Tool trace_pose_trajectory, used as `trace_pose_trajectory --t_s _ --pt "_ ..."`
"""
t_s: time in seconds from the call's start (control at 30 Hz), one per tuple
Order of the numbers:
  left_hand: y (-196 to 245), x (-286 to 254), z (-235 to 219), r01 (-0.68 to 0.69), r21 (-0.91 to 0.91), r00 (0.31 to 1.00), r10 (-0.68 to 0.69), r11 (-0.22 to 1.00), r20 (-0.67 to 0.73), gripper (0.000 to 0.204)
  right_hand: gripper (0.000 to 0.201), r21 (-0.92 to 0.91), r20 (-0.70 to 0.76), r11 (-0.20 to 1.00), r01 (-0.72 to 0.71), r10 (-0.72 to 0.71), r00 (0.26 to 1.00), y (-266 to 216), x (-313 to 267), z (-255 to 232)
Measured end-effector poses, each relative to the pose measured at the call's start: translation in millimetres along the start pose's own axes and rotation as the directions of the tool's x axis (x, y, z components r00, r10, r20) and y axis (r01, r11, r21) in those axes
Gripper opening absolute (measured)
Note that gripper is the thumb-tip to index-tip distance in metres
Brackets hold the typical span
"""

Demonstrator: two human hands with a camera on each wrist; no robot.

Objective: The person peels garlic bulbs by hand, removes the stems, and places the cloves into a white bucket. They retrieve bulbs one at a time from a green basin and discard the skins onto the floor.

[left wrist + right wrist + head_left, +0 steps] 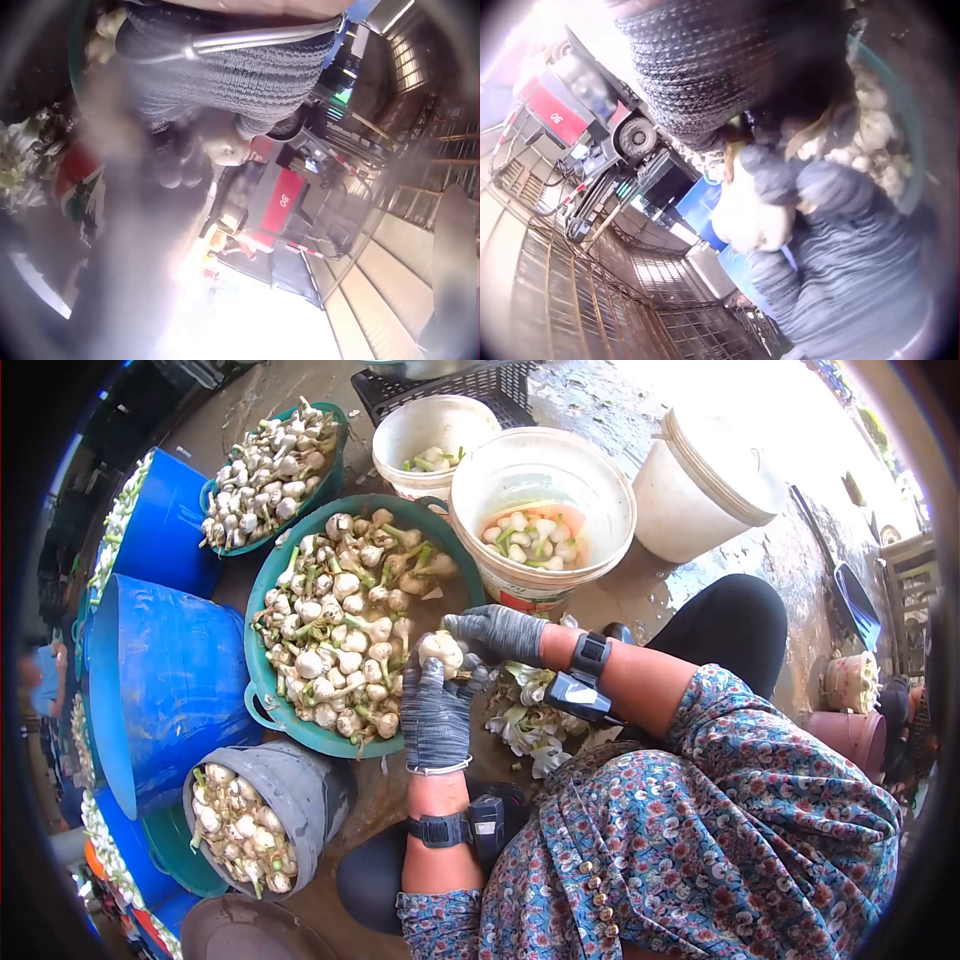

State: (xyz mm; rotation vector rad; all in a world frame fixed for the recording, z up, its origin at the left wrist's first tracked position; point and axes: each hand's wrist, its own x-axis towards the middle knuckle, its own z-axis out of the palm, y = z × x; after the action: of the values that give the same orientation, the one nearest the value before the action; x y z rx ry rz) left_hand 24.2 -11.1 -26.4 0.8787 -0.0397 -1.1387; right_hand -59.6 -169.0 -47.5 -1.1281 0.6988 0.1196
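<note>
A pale garlic bulb (pixel 441 652) is held up between both gloved hands, over the near right rim of a green tub (pixel 262 575) heaped with unpeeled garlic. My left hand (pixel 437 710), in a grey knit glove, grips the bulb from below with its fingers curled against it. From the right, my gloved right hand (pixel 500 633) closes in on the bulb's stem side, thumb at its top. In the right wrist view, brownish dry skin (pixel 730 163) shows between the bulb (pixel 754 221) and the right hand; the right fingertips are largely hidden.
A white bucket (pixel 468 470) holds peeled bulbs in water, with a smaller white bucket (pixel 385 445) behind. Pale peelings (pixel 535 725) lie below the right wrist. Leftward stand blue barrels (pixel 180 690), a tilted grey bucket (pixel 325 800) of garlic and another garlic-filled tub (pixel 330 475).
</note>
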Motion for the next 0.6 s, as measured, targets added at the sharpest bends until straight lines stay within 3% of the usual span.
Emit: trace_pose_trajectory --t_s 0.03,0.07,0.1,0.13,0.17,0.23,0.4,0.53,0.57,0.6 --pt "-3.2 -0.2 3.5 0.007 0.007 1.000 -0.007 1.000 0.008 0.034 0.034 -0.319 -0.206 0.944 0.085 -0.157 0.966 -8.2 -13.0 7.5" --pt "-6.0 0.9 6.9 -0.049 0.103 0.997 0.056 0.993 -0.061 0.036 0.031 -0.436 -0.244 0.858 0.272 -0.403 0.882 -2.6 -20.7 7.1" --pt "-8.6 2.1 10.7 -0.101 0.200 0.984 0.127 0.975 -0.123 0.039 0.028 -0.556 -0.246 0.717 0.420 -0.625 0.741 2.1 -28.3 4.3" --pt "-8.6 0.1 19.1 -0.090 0.255 0.966 0.147 0.963 -0.214 0.039 0.021 -0.639 -0.232 0.671 0.375 -0.633 0.738 -6.8 -43.4 3.6" --pt "-11.7 1.7 17.9 -0.087 0.257 0.967 0.143 0.963 -0.209 0.039 0.021 -0.639 -0.238 0.673 0.373 -0.634 0.736 -14.7 -58.0 5.6" --pt "-18.5 8.0 8.0 -0.148 0.469 0.946 0.264 0.871 -0.191 0.039 0.017 -0.747 -0.154 0.542 0.384 -0.703 0.694 -23.7 -83.5 12.6" --pt "-19.4 -1.4 25.6 -0.161 0.594 0.938 0.310 0.788 -0.157 0.038 0.010 -0.855 -0.140 0.406 0.323 -0.780 0.609 -16.3 -84.9 19.2" --pt "-16.4 -3.3 24.4 -0.248 0.595 0.951 0.310 0.764 -0.001 0.041 0.011 -0.849 -0.168 0.446 0.284 -0.736 0.655 -21.9 -87.7 16.4" --pt "-15.2 -6.2 23.9 -0.243 0.596 0.953 0.302 0.766 0.000 0.041 0.013 -0.759 -0.222 0.578 0.301 -0.664 0.714 -23.3 -86.8 16.4" --pt "-11.6 -10.7 27.9 -0.210 0.475 0.972 0.234 0.855 0.009 0.041 0.014 -0.651 -0.262 0.695 0.305 -0.583 0.769 -24.0 -86.5 14.5"
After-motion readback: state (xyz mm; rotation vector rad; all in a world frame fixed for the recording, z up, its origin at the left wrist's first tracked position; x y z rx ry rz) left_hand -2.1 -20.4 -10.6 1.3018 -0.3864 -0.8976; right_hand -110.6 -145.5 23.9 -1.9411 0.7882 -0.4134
